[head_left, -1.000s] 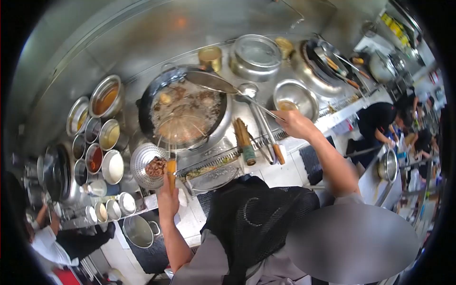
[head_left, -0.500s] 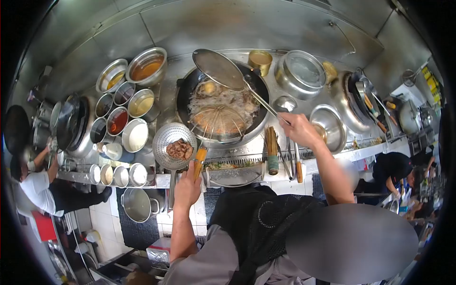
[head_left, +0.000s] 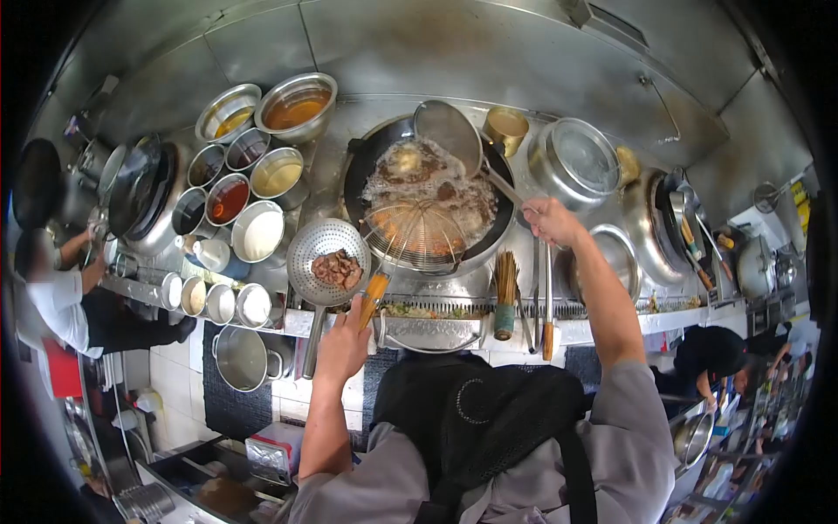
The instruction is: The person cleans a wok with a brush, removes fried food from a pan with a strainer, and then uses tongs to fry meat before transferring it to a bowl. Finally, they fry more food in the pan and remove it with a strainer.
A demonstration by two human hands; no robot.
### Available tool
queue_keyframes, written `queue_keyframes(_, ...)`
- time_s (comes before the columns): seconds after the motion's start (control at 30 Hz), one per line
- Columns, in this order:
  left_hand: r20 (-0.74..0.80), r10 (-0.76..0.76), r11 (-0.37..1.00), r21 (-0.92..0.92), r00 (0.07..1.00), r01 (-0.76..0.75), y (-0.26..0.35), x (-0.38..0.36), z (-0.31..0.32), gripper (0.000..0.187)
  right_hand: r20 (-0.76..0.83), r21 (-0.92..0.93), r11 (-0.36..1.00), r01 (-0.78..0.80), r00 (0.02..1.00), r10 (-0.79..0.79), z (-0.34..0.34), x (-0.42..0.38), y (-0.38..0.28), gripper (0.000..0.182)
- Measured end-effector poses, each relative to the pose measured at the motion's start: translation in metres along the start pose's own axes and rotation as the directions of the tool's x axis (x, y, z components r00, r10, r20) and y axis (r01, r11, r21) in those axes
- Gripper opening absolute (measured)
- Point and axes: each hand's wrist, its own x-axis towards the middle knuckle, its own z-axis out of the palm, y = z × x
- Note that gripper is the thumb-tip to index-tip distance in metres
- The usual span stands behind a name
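Observation:
My left hand (head_left: 342, 342) is closed around the wooden handle of a wire spider strainer (head_left: 417, 229). The strainer's basket rests in the near part of a black wok (head_left: 356, 179), with orange-brown pieces of food showing through the wires. Foaming oil (head_left: 393, 188) bubbles around it. My right hand (head_left: 552, 220) grips the long handle of a round fine-mesh skimmer (head_left: 449, 131), held tilted at the wok's far side. Left of the wok, near my left hand, a perforated ladle (head_left: 305, 249) holds browned pieces of meat (head_left: 337, 269).
At the left are several sauce pots, including a red sauce (head_left: 229, 201), and two steel bowls (head_left: 298, 106). On the right stand a lidded-looking steel pot (head_left: 574, 162), a bamboo brush (head_left: 504, 301) and a steel bowl (head_left: 621, 253). Co-workers stand at far left (head_left: 57, 297) and far right (head_left: 709, 351).
The fine-mesh skimmer has shifted right and turned, its head now tilted more steeply beside the wok's far rim. My left hand keeps the spider strainer in the wok. The whole view has shifted slightly.

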Motion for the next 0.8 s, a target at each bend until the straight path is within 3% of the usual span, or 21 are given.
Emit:
queue_keyframes(0.03, 0.008, -0.005, 1.000, 0.004, 1.000, 0.005, 0.000, -0.001, 0.000, 0.063, 0.009, -0.010, 1.000, 0.012, 1.000, -0.012, 0.000, 0.011, 0.009, 0.021)
queue_keyframes(0.13, 0.019, -0.053, 0.998, 0.018, 0.998, 0.053, 0.009, -0.002, -0.007, 0.064, 0.219, 0.395, 0.897, -0.199, 0.969, 0.119, 0.005, 0.028, 0.021, 0.027)
queue_keyframes(0.3, 0.012, -0.061, 0.997, 0.043, 0.998, 0.061, 0.011, -0.004, -0.008, 0.063, 0.338, 0.551, 0.790, -0.270, 0.937, 0.085, 0.023, 0.040, 0.055, 0.028)
queue_keyframes(0.37, 0.011, -0.055, 0.996, 0.067, 0.998, 0.054, 0.013, -0.005, -0.009, 0.062, 0.392, 0.676, 0.678, -0.287, 0.920, -0.001, 0.031, 0.039, 0.062, 0.025)
queue_keyframes(0.5, -0.024, -0.059, 0.995, 0.077, 0.998, 0.061, 0.014, -0.007, -0.009, 0.062, 0.416, 0.832, 0.455, -0.318, 0.899, -0.133, 0.046, 0.031, 0.068, 0.026)
queue_keyframes(0.63, -0.048, -0.077, 0.995, 0.067, 0.996, 0.080, 0.014, -0.008, -0.007, 0.063, 0.361, 0.880, 0.387, -0.277, 0.919, -0.162, 0.053, 0.013, 0.069, 0.028)
queue_keyframes(0.77, -0.086, -0.053, 0.998, 0.022, 0.995, 0.055, -0.001, -0.003, 0.005, 0.062, 0.274, 0.894, 0.405, -0.189, 0.948, -0.162, 0.041, -0.010, 0.066, 0.027)
queue_keyframes(0.8, -0.094, -0.036, 0.999, -0.005, 0.995, 0.036, -0.004, -0.002, 0.008, 0.061, 0.203, 0.849, 0.512, -0.130, 0.975, -0.089, 0.036, -0.017, 0.062, 0.026)
